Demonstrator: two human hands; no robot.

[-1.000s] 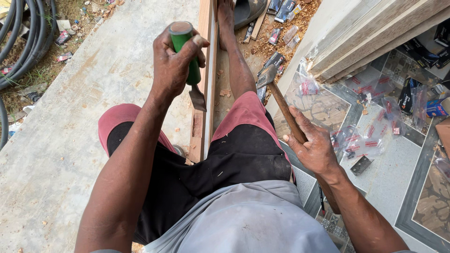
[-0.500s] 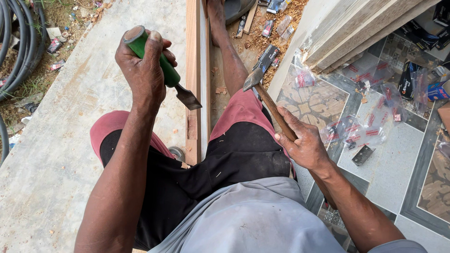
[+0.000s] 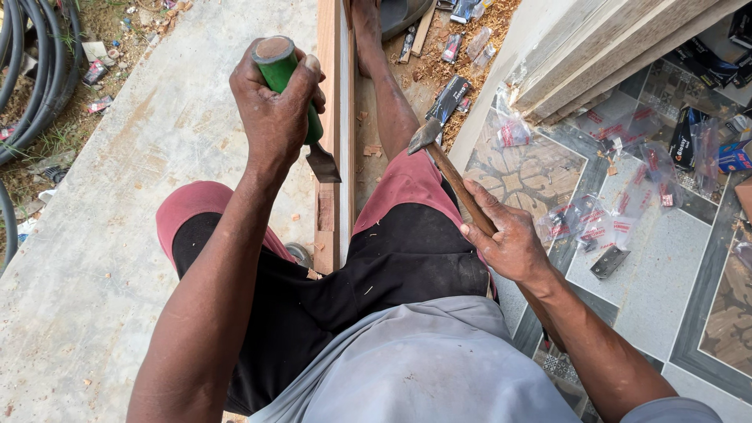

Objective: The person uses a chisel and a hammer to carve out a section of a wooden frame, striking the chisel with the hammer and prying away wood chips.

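Observation:
My left hand (image 3: 274, 110) grips a green-handled chisel (image 3: 291, 82), its flat blade (image 3: 323, 164) tilted down onto the edge of a long wooden plank (image 3: 329, 94) that runs between my legs. In my right hand (image 3: 509, 243) is a hammer with a wooden handle (image 3: 462, 192). Its metal head (image 3: 424, 135) hovers above my right thigh, to the right of the plank and apart from the chisel. I sit astride the plank in black and maroon shorts (image 3: 392, 258).
Bare concrete (image 3: 117, 235) lies on the left, with black hoses (image 3: 31, 70) and litter at its far edge. Patterned tiles (image 3: 642, 258) on the right carry several small plastic packets, a metal hinge (image 3: 609, 262) and boxes. Wood chips and stacked timber (image 3: 611, 47) lie ahead.
My left hand has raised the chisel handle and swung the blade toward the plank's edge. The hammer has stayed low in my right hand, its head shifting slightly.

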